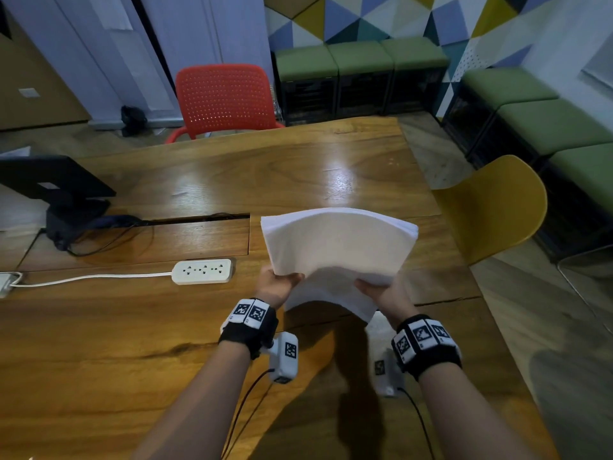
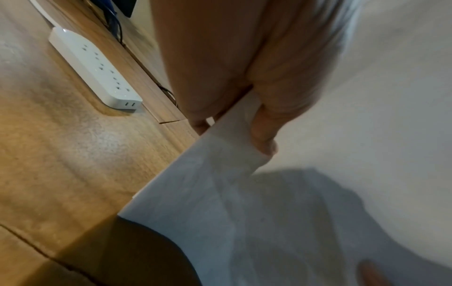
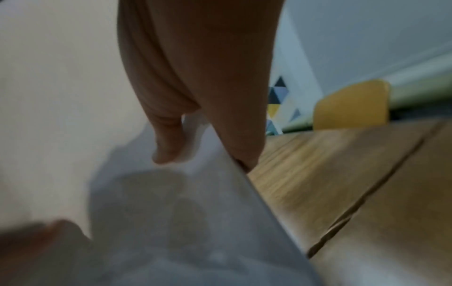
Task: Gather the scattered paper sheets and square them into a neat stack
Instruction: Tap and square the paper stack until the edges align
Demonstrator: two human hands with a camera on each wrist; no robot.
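Observation:
A thick stack of white paper sheets point(image 1: 338, 247) is held up above the wooden table point(image 1: 132, 327), bowed so its middle arches upward. My left hand point(image 1: 277, 285) pinches the stack's near left edge, thumb on top. My right hand point(image 1: 381, 292) grips the near right edge the same way. In the left wrist view the left hand point(image 2: 244, 120) pinches the paper stack point(image 2: 342, 154), thumb on one face and fingers behind. The blurred right wrist view has the right hand point(image 3: 203, 139) clamped on the paper stack point(image 3: 171, 222). The sheet edges at the far right corner look slightly fanned.
A white power strip point(image 1: 202, 271) with its cord lies left of the hands, also the power strip point(image 2: 97, 69). A black monitor stand point(image 1: 66, 207) sits at the left edge. A red chair point(image 1: 225, 97) stands behind the table, a yellow chair point(image 1: 497, 207) at its right side.

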